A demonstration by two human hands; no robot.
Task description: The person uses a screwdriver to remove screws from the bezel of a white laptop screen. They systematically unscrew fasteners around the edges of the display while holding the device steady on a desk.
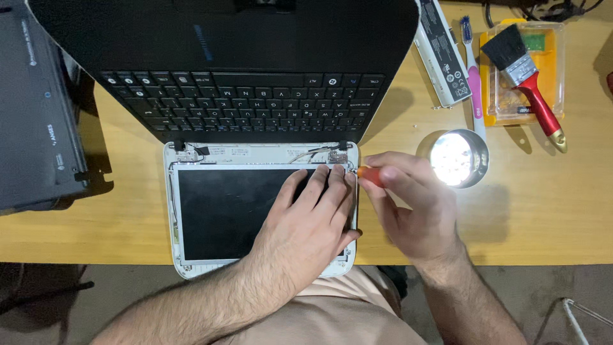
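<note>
Laptop (255,83) lies opened flat on the wooden table (128,217), its bezel-less screen panel (223,211) at the near edge; left hand (306,223) rests flat and open on that panel; right hand (415,204) grips an orange-handled screwdriver (369,176) at the panel's far right corner; far right lie a red-handled brush (527,70) and toothbrush (474,76).

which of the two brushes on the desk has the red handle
The paintbrush lying across the orange plastic case, with black bristles. The toothbrush beside it is slim, pink and white.

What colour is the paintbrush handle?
Red, with a gold tip; head view.
</note>
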